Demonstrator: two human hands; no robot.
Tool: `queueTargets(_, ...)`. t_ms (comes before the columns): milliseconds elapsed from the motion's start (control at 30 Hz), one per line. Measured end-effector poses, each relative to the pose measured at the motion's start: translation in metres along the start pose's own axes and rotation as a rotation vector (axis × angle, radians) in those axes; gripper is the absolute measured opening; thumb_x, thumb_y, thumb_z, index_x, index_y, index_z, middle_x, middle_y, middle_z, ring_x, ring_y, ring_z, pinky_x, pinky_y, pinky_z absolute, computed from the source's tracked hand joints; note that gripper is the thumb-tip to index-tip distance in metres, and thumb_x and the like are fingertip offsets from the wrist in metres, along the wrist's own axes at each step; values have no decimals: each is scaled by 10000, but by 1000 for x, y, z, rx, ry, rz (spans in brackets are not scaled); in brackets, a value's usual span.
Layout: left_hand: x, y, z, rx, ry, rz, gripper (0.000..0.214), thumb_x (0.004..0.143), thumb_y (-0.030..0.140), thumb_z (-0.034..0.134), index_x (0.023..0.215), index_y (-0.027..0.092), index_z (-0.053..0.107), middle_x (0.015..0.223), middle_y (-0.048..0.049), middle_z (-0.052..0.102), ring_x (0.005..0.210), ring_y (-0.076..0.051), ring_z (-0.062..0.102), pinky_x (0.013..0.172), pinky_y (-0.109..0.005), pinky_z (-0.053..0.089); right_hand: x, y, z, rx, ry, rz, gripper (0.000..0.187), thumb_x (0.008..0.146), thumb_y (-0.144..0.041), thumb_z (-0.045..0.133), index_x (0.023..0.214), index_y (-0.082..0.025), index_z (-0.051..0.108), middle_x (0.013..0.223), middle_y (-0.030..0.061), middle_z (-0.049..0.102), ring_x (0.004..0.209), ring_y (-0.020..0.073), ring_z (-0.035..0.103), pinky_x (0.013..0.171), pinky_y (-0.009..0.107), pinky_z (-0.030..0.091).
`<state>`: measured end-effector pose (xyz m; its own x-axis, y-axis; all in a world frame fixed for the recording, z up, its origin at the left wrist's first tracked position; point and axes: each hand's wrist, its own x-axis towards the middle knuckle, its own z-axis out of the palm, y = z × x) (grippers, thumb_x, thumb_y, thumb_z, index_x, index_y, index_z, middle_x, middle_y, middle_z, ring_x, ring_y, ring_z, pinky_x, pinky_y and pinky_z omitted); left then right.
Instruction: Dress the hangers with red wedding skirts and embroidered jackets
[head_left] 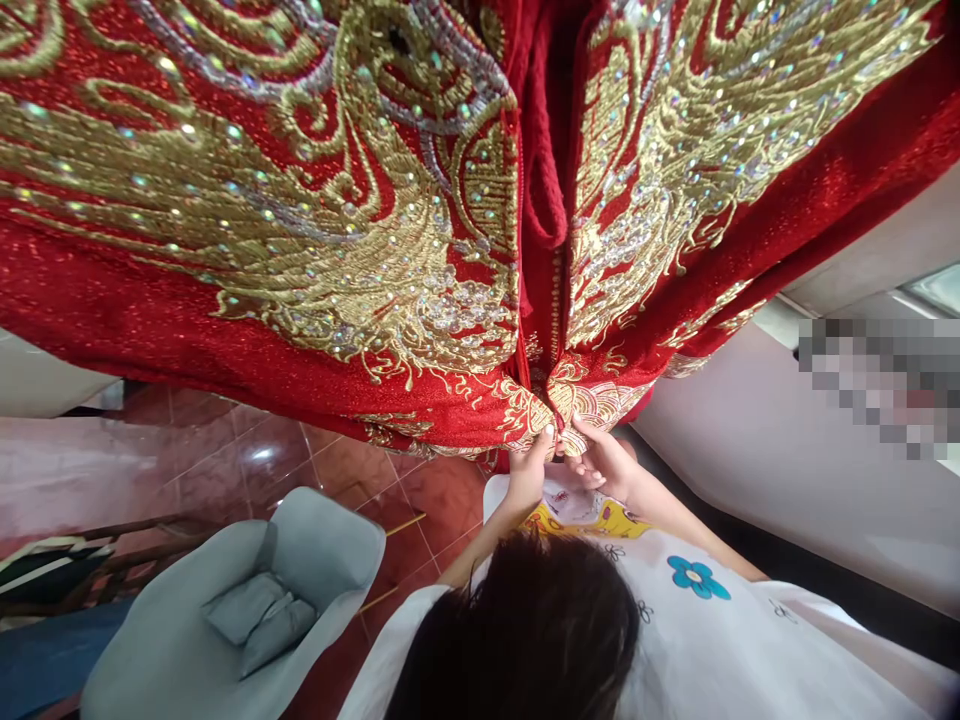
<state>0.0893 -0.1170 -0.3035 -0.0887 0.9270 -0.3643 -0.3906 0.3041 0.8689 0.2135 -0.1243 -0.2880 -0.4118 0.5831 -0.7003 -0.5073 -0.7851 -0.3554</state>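
Note:
A red jacket with heavy gold embroidery and glittering stones fills the upper part of the head view. Its two front edges hang slightly apart, and a red fabric loop shows between them. Down at the hem, my left hand pinches the lower left front corner, thumb on top. My right hand has its thumb on the lower right front corner, its fingers bent underneath. Both hands are closed on the cloth, close together where the edges meet. Any fastener between the fingertips is too small to make out.
A pale grey armchair with a grey cushion stands at lower left on the reddish tiled floor. A large white surface runs along the right. Dark hair and a white flowered shirt occupy the bottom.

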Motion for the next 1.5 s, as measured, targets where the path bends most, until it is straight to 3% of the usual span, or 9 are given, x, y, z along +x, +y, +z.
queueTargets(100, 1, 3, 3, -59, -6, -73, 320, 667, 384, 763, 887, 181, 648, 839, -24, 690, 811, -155, 648, 867, -324, 494, -1, 5, -14, -34, -54, 64, 593, 681, -739, 533, 643, -148, 555, 400, -30, 436, 294, 17, 185, 316, 168, 83)
queueTargets(233, 1, 6, 5, -89, -17, -153, 372, 630, 422, 777, 856, 166, 628, 774, -12, 672, 692, -139, 639, 739, -309, 534, -9, 12, -22, -460, -79, 120, 732, 715, -808, 374, 575, -121, 584, 345, -4, 408, 266, 32, 183, 315, 200, 75)
queueTargets(400, 1, 4, 4, -53, -22, -148, 333, 651, 424, 762, 830, 174, 633, 741, -14, 668, 712, -165, 647, 799, -346, 525, -27, 9, -1, -689, 201, -293, 514, 698, -626, 618, 579, -127, 576, 436, -14, 463, 395, 47, 339, 401, 193, 237)
queueTargets(500, 2, 3, 3, -13, -21, -42, 330, 689, 374, 746, 947, 191, 649, 925, -39, 698, 996, -195, 635, 1015, -349, 420, -33, 2, 14, -741, 367, -532, 450, 739, -571, 602, 719, -124, 640, 587, 23, 581, 500, 83, 433, 495, 216, 340)
queueTargets(600, 3, 3, 1, 32, -17, 32, 389, 713, 324, 732, 1066, 202, 627, 1109, -48, 672, 1138, -190, 578, 1079, -324, 353, -32, -4, 24, -815, 439, -640, 421, 753, -541, 590, 753, -125, 652, 668, 57, 637, 552, 115, 496, 541, 240, 376)
queueTargets(733, 4, 3, 0, 79, -55, 49, 304, 744, 308, 695, 1021, 194, 643, 1080, -55, 684, 1102, -192, 597, 1040, -326, 387, -24, -6, 33, -919, 475, -702, 352, 752, -479, 594, 674, -138, 623, 586, 37, 602, 509, 112, 491, 513, 235, 362)
queueTargets(967, 0, 5, -3, 125, -100, 32, 254, 755, 343, 673, 946, 176, 658, 941, -54, 703, 1005, -188, 623, 1001, -319, 411, -22, -5, 37, -974, 529, -609, 347, 768, -466, 557, 636, -146, 588, 462, 13, 539, 393, 98, 442, 446, 233, 316)
queueTargets(1233, 2, 5, -4, 221, -98, 55, 280, 753, 343, 673, 971, 170, 655, 983, -70, 700, 1027, -198, 616, 1022, -342, 408, -21, -9, 36, -529, 354, -486, 318, 657, -395, 636, 504, -157, 491, 399, -30, 455, 324, 45, 322, 368, 200, 214)
queueTargets(1500, 21, -16, -24, 261, -53, 12, 228, 627, 262, 755, 817, 169, 670, 898, -61, 718, 1018, -239, 628, 1046, -419, 393, -7, -13, 39, -396, 269, -336, 170, 575, -309, 567, 517, -151, 540, 347, -66, 351, 315, 25, 186, 352, 194, 102)
